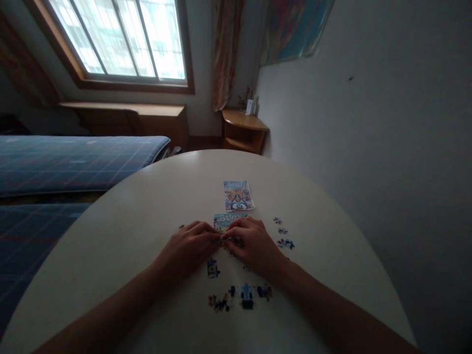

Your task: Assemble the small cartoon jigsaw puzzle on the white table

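Note:
My left hand (pixel 193 241) and my right hand (pixel 252 243) meet at a partly joined jigsaw puzzle (pixel 221 220) in the middle of the table. Its top strip is teal with lettering. Fingertips of both hands close on small puzzle pieces along its lower edge, and the fingers partly cover them. Nearer to me lie a small joined piece (pixel 213 268), a cluster of loose pieces (pixel 220 303) and a joined section with a blue dog face (pixel 247 295). Beyond the puzzle, a printed picture sheet (pixel 238 195) lies flat.
Several loose pieces (pixel 285 243) lie right of my right hand on the round white table (pixel 165 191). A bed with a blue plaid cover (pixel 73 162) stands to the left. A wall (pixel 368 147) runs along the right, and a corner shelf (pixel 243 119) stands behind.

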Action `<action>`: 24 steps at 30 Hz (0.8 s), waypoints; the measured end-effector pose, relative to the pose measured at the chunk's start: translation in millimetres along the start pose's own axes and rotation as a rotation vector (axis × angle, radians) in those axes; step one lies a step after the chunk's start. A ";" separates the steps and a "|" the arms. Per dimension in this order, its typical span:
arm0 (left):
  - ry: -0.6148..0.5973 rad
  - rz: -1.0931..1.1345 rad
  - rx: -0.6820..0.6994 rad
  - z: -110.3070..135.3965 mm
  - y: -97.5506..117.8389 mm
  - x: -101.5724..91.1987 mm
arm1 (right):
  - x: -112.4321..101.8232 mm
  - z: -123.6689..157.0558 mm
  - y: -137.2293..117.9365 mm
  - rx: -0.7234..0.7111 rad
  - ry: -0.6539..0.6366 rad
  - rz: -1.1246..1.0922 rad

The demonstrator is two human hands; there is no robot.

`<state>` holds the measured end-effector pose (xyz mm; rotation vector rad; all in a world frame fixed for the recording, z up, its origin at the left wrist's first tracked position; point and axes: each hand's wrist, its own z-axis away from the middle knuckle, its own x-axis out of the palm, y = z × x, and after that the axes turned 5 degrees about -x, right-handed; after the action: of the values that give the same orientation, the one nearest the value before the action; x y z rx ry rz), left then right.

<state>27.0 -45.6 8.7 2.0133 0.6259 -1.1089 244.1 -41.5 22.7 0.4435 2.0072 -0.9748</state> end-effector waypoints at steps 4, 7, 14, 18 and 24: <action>0.009 0.066 -0.039 -1.2 -1.8 1.3 | -0.9 0.3 -1.9 0.012 -0.007 0.001; -0.006 0.081 -0.069 -1.6 -0.9 1.3 | -0.5 0.4 -3.5 0.017 -0.013 0.002; 0.024 0.086 -0.032 -1.7 1.0 4.3 | 0.7 -1.2 -5.8 0.010 -0.016 0.004; 0.037 0.033 0.015 -0.2 0.4 4.7 | 0.3 -1.8 -6.2 0.004 -0.001 -0.016; 0.102 -0.054 0.106 1.0 0.4 0.5 | 0.9 -0.9 -6.8 -0.003 0.016 -0.037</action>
<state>27.1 -46.6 8.0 2.1664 0.6903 -1.0963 239.0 -45.2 25.6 0.4152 2.0374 -0.9933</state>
